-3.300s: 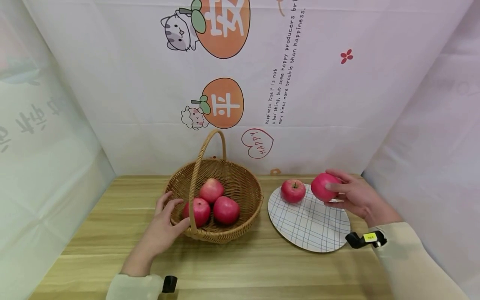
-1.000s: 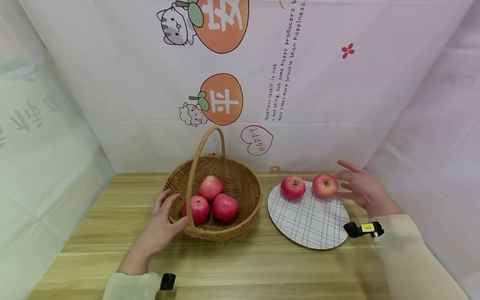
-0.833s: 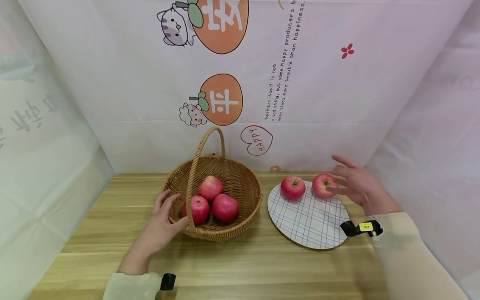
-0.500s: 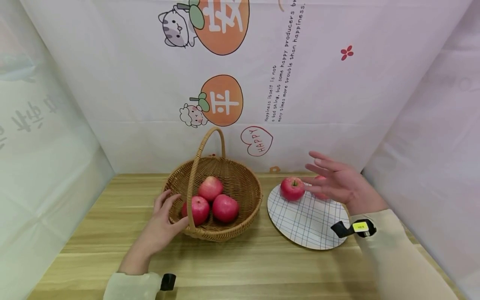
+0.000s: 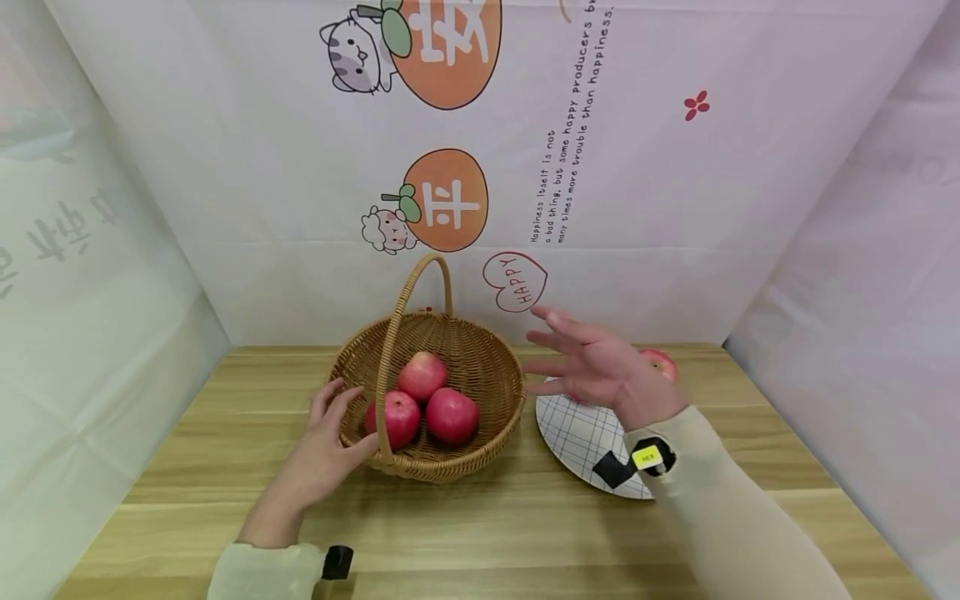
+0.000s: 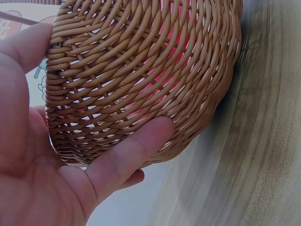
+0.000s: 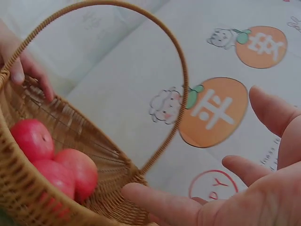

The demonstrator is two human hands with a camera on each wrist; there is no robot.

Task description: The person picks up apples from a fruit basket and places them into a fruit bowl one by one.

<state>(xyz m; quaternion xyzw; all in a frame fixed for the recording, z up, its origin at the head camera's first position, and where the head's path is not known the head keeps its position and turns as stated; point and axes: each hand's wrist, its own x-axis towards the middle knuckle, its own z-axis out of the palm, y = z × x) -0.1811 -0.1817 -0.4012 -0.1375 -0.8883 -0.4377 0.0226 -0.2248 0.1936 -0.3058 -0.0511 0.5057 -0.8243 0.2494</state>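
Fingers spread and holding nothing, the bare right hand [image 5: 596, 367] hangs between a round white plate with a blue grid pattern [image 5: 573, 437] and a deep tan wicker basket [image 5: 438, 472]; from my feeds I can't tell whether its fingertips touch the basket's near rim. Across from it, the left hand [image 5: 318, 454] grips the basket's left rim, some fingers hooked inward and one laid along the outer weave, which I take as a way of keeping the light basket from sliding or tipping. Inside, three round red apples [image 5: 452, 416] nest together, and I'd judge that the curved wall keeps them from rolling. One more red apple [image 5: 660, 362] shows at the plate's far side, its lower part covered by the right wrist. That hand and its cream sleeve [image 5: 738, 512] block so much of the plate that I can't count what else is on it. Overhead, the tall arched wicker handle [image 5: 392, 342] cuts across the leftmost apple and narrows my way in from above. Basket and plate stand apart on the wooden table [image 5: 465, 542], backed by a printed white cloth [image 5: 637, 175].
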